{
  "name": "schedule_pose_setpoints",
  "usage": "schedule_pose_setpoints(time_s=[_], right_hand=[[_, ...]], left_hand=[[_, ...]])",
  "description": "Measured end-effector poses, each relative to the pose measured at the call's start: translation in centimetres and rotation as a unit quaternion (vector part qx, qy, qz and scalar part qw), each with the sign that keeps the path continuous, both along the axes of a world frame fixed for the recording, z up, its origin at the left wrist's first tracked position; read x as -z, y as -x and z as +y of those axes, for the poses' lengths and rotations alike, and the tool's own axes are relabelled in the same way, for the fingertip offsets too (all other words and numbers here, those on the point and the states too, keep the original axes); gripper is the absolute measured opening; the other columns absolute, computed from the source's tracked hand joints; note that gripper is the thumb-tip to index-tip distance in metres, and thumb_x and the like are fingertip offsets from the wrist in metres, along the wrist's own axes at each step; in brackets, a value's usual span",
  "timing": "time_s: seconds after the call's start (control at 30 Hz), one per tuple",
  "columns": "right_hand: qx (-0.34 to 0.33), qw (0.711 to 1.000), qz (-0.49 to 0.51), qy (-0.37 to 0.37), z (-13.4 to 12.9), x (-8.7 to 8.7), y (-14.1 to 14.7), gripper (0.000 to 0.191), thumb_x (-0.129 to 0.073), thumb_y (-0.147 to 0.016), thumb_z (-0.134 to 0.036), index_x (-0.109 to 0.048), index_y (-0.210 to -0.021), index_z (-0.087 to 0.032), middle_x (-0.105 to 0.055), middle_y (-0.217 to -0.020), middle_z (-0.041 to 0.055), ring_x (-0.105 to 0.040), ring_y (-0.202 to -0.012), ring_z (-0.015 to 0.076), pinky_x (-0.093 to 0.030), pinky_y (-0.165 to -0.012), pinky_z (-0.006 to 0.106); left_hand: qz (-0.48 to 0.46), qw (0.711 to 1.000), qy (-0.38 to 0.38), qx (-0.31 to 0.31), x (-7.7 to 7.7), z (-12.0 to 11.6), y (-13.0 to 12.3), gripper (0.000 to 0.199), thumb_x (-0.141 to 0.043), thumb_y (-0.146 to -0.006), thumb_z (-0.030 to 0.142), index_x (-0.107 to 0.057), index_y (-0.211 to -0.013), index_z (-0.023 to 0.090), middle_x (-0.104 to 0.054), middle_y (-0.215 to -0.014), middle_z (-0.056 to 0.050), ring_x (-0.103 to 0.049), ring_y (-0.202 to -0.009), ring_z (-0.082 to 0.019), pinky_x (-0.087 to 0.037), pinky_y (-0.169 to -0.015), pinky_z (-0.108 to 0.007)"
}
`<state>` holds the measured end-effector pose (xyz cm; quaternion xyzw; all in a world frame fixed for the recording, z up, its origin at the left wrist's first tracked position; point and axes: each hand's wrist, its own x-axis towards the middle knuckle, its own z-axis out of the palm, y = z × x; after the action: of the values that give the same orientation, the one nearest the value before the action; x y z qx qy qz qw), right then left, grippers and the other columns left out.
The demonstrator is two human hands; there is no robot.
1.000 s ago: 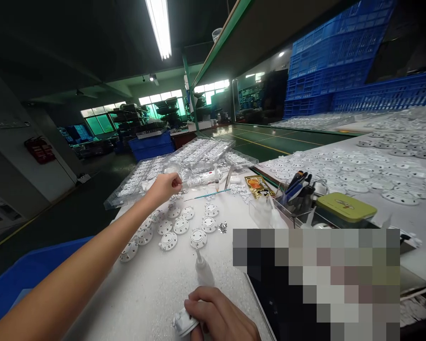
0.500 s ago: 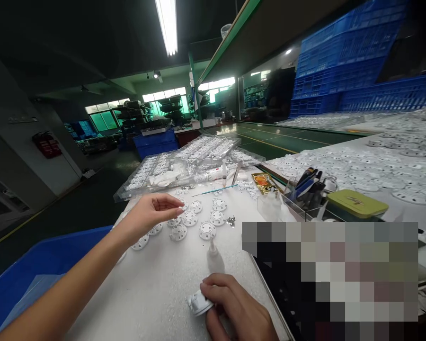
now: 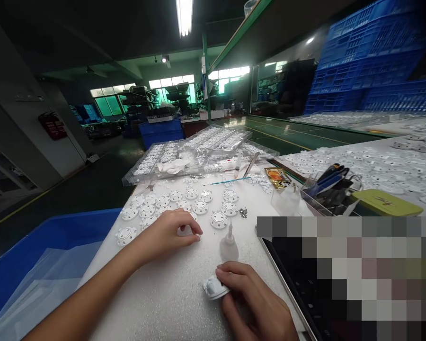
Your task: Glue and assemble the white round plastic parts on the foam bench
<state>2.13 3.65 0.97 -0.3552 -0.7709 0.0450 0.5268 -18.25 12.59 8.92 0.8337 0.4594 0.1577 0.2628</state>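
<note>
- I am pinching a white round part (image 3: 215,287) between the thumb and fingers of my right hand (image 3: 257,296); the part is tilting, its far side left uncovered, probably because gripping one edge is enough to steady it.
- My left hand (image 3: 168,231) is hanging ahead and to the left of that grip, thumb and forefinger curving close together; I cannot tell whether anything tiny is sitting between the tips.
- A translucent bottle (image 3: 229,248) is standing just beyond my right fingers, nozzle up, presumably to avoid leaking and to stay within reach.
- White discs (image 3: 200,206) are lying spread beyond my left hand, dotted faces up, perhaps so that each one is showing clearly; my hand is hiding some.
- Small shiny bits (image 3: 243,213) are lying in a little heap beyond the bottle, likely gathered to avoid straying.
- A thin blue stick (image 3: 227,181) is lying past the discs, with clear trays (image 3: 129,179) of white pieces behind it.
- The white worktop (image 3: 156,303) under my hands is looking speckled and slightly shiny.
- A blue bin (image 3: 57,232) is sitting to the left of my grip, holding clear sheets (image 3: 53,284).
- Blue crates (image 3: 344,71) are rising far to the right; a tube lamp (image 3: 184,16) is lighting the dim room overhead.
</note>
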Motion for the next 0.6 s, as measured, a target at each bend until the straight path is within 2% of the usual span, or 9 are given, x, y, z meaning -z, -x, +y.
schedule_pose_setpoints(time_s=[0.1,0.2,0.43,0.6], right_hand=[[0.002,1.000,-0.019,0.003,-0.1,-0.2,0.0,0.024,-0.050,-0.083,-0.005,-0.058,-0.103,-0.016,-0.067,-0.097,0.0077,-0.069,-0.091,0.0110,-0.055,-0.078,0.015],[0.009,1.000,-0.019,0.003,-0.2,-0.2,0.0,0.024,-0.049,-0.084,-0.006,-0.059,-0.103,-0.016,-0.067,-0.097,0.0078,-0.069,-0.092,0.0110,-0.055,-0.079,0.015],[0.012,0.997,-0.066,0.023,-0.4,0.0,-0.4,0.027,-0.053,-0.084,-0.007,-0.058,-0.108,-0.017,-0.068,-0.102,0.0076,-0.068,-0.096,0.0119,-0.056,-0.080,0.016],[0.036,0.999,-0.003,0.026,-0.5,-0.1,-0.1,0.022,-0.049,-0.087,-0.009,-0.059,-0.104,-0.018,-0.068,-0.097,0.0071,-0.068,-0.092,0.0117,-0.056,-0.078,0.016]], left_hand=[[0.033,0.998,-0.023,0.052,0.2,-0.5,-0.3,0.013,-0.058,-0.087,0.022,-0.071,-0.091,0.023,-0.070,-0.092,-0.003,-0.058,-0.091,-0.019,-0.043,-0.081,-0.030],[0.047,0.996,-0.033,0.072,0.3,-0.7,-0.3,0.018,-0.053,-0.090,0.017,-0.069,-0.098,0.022,-0.070,-0.098,-0.003,-0.058,-0.097,-0.019,-0.043,-0.085,-0.031],[0.067,0.994,-0.061,0.065,0.9,-1.1,0.0,0.030,-0.045,-0.092,0.011,-0.065,-0.111,0.022,-0.066,-0.109,-0.005,-0.057,-0.104,-0.019,-0.045,-0.087,-0.031],[0.047,0.995,-0.084,0.039,0.8,-1.3,0.2,0.027,-0.047,-0.093,0.015,-0.065,-0.112,0.023,-0.065,-0.112,-0.006,-0.058,-0.105,-0.021,-0.046,-0.087,-0.032]])
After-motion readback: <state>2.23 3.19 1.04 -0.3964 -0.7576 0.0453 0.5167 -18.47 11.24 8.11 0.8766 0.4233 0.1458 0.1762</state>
